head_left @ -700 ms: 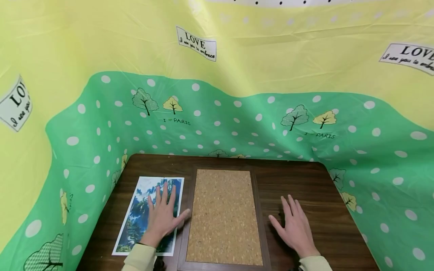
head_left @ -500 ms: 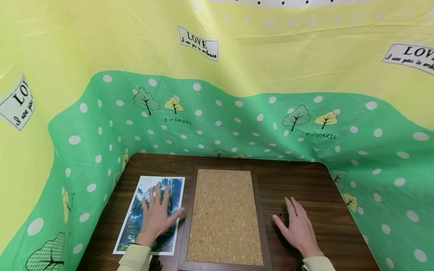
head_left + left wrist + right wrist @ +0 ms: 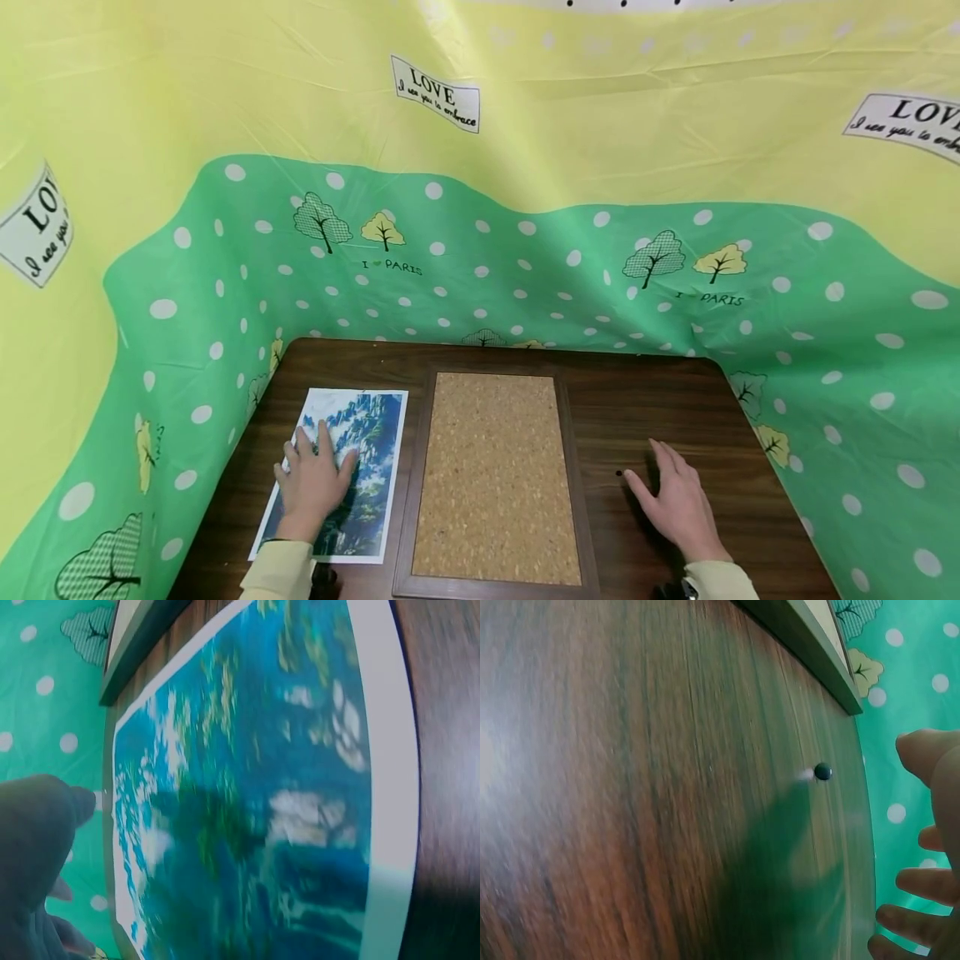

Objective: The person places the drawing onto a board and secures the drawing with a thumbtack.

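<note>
In the head view my left hand (image 3: 313, 487) is over the left part of a printed picture (image 3: 367, 492), fingers spread and holding nothing. The sheet shows blue mountains and trees inside a white border, and the hand hides some of it. To its right lies a cork board (image 3: 497, 479) in a dark wooden frame. My right hand (image 3: 681, 507) is on the board's other side, fingers loosely extended and nothing in them. A small dark round-headed object (image 3: 823, 772), like a pushpin, is on the table near the right thumb.
Everything lies on a dark wood-grain table (image 3: 637, 400). A green and yellow printed curtain (image 3: 480, 250) encloses its back and sides.
My left hand has moved left and nearer to me across the picture, uncovering more of its right side. The right hand has shifted slightly right and nearer, away from the small dark object.
</note>
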### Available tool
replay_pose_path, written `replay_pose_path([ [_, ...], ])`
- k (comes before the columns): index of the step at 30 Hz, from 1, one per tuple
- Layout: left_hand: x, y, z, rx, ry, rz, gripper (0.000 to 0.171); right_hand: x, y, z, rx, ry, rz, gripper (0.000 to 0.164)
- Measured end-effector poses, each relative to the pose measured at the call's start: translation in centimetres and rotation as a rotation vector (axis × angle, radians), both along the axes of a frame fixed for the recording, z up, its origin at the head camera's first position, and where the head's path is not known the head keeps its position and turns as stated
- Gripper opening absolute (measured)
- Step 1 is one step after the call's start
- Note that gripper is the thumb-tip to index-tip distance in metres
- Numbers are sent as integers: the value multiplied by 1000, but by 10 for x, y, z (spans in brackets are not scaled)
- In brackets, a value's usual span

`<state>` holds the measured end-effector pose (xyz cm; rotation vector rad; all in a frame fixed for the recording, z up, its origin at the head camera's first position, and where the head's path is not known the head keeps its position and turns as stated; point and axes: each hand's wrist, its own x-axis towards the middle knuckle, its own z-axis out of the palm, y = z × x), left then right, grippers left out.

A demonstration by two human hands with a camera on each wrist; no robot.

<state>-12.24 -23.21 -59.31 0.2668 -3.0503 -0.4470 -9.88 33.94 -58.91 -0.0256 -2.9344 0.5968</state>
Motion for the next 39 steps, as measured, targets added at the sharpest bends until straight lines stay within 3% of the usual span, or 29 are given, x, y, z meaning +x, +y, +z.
replay_pose_path([
  [9,4,-19,-4,28,-98,133,81,-1,9,-2,-21,-88,-10,77],
  [17,4,-28,-1,27,-123,215,79,0,10,-7,-30,-65,-16,66],
  [33,3,-42,-1,-11,-76,215,66,-3,5,-17,-43,-57,1,51],
  [39,4,-45,-1,13,-46,210,50,-6,2,-17,-42,-46,15,47],
])
